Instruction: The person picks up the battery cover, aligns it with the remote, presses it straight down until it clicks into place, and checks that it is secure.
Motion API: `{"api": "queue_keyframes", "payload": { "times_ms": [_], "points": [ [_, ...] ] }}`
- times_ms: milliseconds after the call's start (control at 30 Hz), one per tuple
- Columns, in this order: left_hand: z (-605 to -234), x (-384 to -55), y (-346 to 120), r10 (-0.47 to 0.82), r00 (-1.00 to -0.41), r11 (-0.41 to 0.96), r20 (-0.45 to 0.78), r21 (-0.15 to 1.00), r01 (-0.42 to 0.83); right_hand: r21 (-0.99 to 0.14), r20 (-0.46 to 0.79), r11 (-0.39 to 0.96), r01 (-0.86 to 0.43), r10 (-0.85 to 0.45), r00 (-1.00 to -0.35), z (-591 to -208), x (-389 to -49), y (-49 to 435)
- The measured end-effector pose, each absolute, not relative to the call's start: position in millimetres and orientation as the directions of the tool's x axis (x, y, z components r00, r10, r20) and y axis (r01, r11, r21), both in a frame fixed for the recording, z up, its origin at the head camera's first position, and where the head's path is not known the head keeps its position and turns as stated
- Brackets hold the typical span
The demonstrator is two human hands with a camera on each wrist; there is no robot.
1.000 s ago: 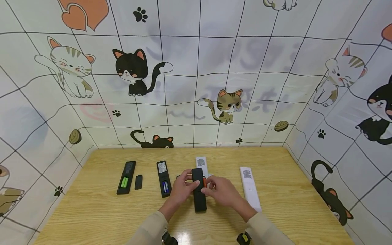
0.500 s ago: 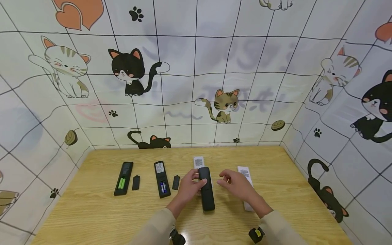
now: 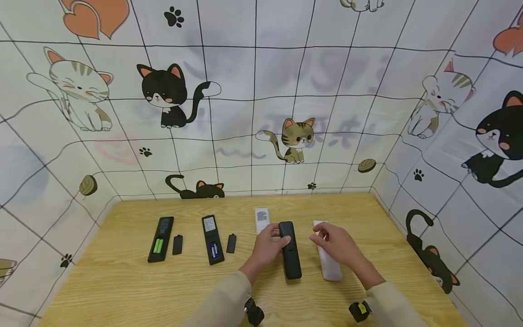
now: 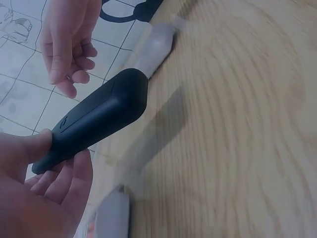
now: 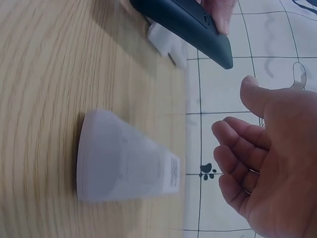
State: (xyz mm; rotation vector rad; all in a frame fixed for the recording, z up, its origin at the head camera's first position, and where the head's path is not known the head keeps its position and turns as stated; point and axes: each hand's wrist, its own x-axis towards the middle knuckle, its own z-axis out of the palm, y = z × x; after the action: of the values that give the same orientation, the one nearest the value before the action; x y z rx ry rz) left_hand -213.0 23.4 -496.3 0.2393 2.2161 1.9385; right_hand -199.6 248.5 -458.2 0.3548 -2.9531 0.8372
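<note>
My left hand [image 3: 266,247] grips a black remote control [image 3: 291,256] with its back turned up, held above the table, thumb on top and fingers underneath. In the left wrist view the closed back of the remote [image 4: 101,116] shows. To its right hovers my right hand [image 3: 337,243], apart from the remote, its fingers loosely bent and holding nothing. Below that hand a white remote [image 3: 330,268] lies on the table, partly covered by it. Another white remote [image 3: 261,217] lies behind my left hand, its near part hidden.
On the wooden table [image 3: 171,290], further left, lie two black remotes, one with green batteries [image 3: 158,245] showing, the other [image 3: 212,240] with blue ones. A small black battery cover [image 3: 177,244] lies beside the first, another cover [image 3: 231,243] beside the second. A cat-patterned sheet hangs behind.
A reddish-orange thing at my right fingers one second ago is out of sight in the head view. My right hand has drawn away rightward from the black remote, which my left hand keeps holding.
</note>
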Motion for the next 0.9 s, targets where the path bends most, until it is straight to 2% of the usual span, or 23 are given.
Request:
{"api": "queue_keyframes", "payload": {
  "times_ms": [133,233,600,900],
  "points": [
    [-498,-216,34,0.253,-0.967,0.133,-0.021,0.991,0.013,-0.466,0.110,0.854,-0.232,-0.204,-0.973,-456,-199,257],
    [-499,-217,40,0.244,-0.969,0.118,-0.049,0.993,-0.021,-0.452,0.106,0.862,-0.229,-0.203,-0.973,-454,-199,261],
    [-505,-218,61,0.167,-0.981,0.141,-0.098,0.987,-0.074,-0.451,0.088,0.870,-0.200,-0.180,-0.980,-455,-195,270],
    [-517,-223,71,0.100,-0.992,0.323,-0.078,0.945,-0.041,-0.468,0.052,0.868,-0.167,-0.161,-0.986,-462,-192,272]
  ]
}}
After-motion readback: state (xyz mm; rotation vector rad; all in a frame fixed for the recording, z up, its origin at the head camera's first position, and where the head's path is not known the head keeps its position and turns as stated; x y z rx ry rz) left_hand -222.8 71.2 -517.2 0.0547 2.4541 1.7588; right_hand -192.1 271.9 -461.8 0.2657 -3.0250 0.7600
